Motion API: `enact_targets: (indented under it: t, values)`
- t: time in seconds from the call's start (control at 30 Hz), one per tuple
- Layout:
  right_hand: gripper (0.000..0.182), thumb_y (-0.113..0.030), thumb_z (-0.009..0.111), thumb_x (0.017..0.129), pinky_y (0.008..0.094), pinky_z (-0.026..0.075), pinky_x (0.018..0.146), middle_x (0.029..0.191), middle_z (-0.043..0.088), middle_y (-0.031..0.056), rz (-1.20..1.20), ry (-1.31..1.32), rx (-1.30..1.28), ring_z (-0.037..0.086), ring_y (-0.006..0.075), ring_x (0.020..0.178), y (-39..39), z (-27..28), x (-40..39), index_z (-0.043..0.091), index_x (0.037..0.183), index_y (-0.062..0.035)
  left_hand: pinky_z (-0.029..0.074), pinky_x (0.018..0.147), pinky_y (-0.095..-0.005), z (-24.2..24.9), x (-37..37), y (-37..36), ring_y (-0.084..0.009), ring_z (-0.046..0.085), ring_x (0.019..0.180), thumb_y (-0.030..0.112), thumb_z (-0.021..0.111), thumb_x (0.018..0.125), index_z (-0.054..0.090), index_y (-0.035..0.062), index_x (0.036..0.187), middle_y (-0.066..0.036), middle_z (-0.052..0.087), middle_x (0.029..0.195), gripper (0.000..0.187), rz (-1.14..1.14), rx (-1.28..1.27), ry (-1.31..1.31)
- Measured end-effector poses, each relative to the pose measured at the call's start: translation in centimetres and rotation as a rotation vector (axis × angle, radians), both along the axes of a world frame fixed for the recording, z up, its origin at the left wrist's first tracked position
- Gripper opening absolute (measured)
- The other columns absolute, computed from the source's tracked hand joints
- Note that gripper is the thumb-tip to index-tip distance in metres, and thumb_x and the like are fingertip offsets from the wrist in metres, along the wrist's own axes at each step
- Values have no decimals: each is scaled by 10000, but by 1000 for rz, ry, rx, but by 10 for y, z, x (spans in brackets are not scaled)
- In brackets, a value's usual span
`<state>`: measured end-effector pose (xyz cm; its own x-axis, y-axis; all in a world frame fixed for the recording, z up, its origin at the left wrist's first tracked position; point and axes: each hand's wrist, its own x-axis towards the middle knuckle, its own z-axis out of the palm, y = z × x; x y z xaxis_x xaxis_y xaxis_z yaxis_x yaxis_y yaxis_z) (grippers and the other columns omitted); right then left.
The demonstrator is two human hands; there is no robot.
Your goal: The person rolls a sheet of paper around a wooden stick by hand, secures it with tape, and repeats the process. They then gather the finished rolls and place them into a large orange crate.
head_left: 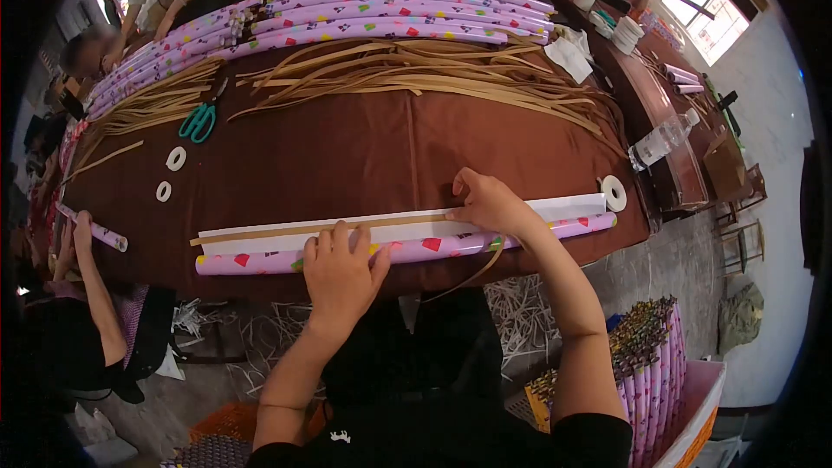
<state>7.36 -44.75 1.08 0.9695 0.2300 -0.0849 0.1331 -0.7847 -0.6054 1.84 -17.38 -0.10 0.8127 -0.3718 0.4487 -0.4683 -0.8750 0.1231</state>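
Brown cloth [303,147] covers the table [520,143]; along its near edge, a purple patterned paper roll [426,249] lies under the open left hand [336,270]. Farther right, the partly curled right hand [492,206] touches the tan strip [399,222]; whether it grips, I cannot tell.

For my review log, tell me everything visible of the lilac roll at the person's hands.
The lilac roll is a long, slim, glossy tube, apparently paper, printed with small red, yellow and green motifs. It lies sideways near the close edge of the brown tablecloth, partly unrolled: a white flap extends along its far side, bearing a tan strip. The left hand lies across roll and flap; the right hand touches the strip, its wrist over the roll.
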Motion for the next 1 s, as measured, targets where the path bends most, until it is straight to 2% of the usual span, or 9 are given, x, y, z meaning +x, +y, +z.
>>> enact_targets:
  t: [0.1,0.33,0.43,0.53,0.63,0.73,0.8,0.93,1.0]
  values:
    - [411,-185,816,745,377,506,655,747,648,149,-104,165,-12,657,262,711,10,23,-4,547,995,-2,425,874,-434,-2,-3,-26,-307,562,992,348,643,839,654,16,1057,-141,617,1083,397,2,-21,-89]
    - [467,-264,817,727,425,520,735,789,671,189,-66,-3,-90,669,370,832,13,19,-11,541,1014,-21,439,835,-393,-8,-9,-81,-277,565,953,312,608,827,659,-20,1037,-139,628,1062,396,-135,-134,-11]
    - [482,-275,811,730,433,528,707,756,672,168,-196,-22,-485,676,367,801,20,34,-22,530,1027,-19,438,791,-379,-13,-6,-82,-270,566,936,314,610,826,663,-16,1038,-135,634,1071,396,-128,-140,-43]
    - [437,-277,805,734,430,531,657,746,679,152,-129,-172,-393,680,345,732,-10,26,-28,586,1001,-10,428,740,-370,-16,-6,-80,-257,561,896,309,613,822,666,-14,1050,-122,638,1084,399,-127,-139,-62]
    - [210,-158,752,801,323,517,565,689,675,119,-106,185,97,649,187,582,-55,53,-38,707,925,6,424,710,-364,-13,-6,-78,-246,553,856,310,614,820,663,-19,1068,-112,637,1083,414,-139,-126,-76]
    - [152,-98,694,877,234,507,575,726,704,65,-182,353,197,631,92,611,-101,74,-61,724,949,32,430,698,-350,-11,-5,-75,-243,552,838,315,615,818,658,-20,1081,-110,632,1104,428,-132,-68,-56]
    - [164,-100,679,894,229,515,606,757,714,63,-271,435,349,649,89,670,-132,84,-80,723,956,46,434,710,-356,-11,-6,-72,-249,553,845,318,616,817,653,-24,1097,-112,630,1112,444,-135,-65,-57]
    - [157,-113,687,897,259,525,700,768,724,64,-213,298,199,657,110,709,-192,97,-102,748,909,30,428,744,-391,-15,-8,-59,-281,549,864,311,615,821,640,-40,1127,-133,625,1142,466,-153,-26,-45]
    - [151,-130,712,877,252,512,711,764,727,52,-364,284,226,651,103,712,-213,92,-111,758,868,14,427,743,-394,-16,-8,-52,-286,545,860,311,613,825,639,-41,1129,-136,622,1157,466,-160,-14,-45]
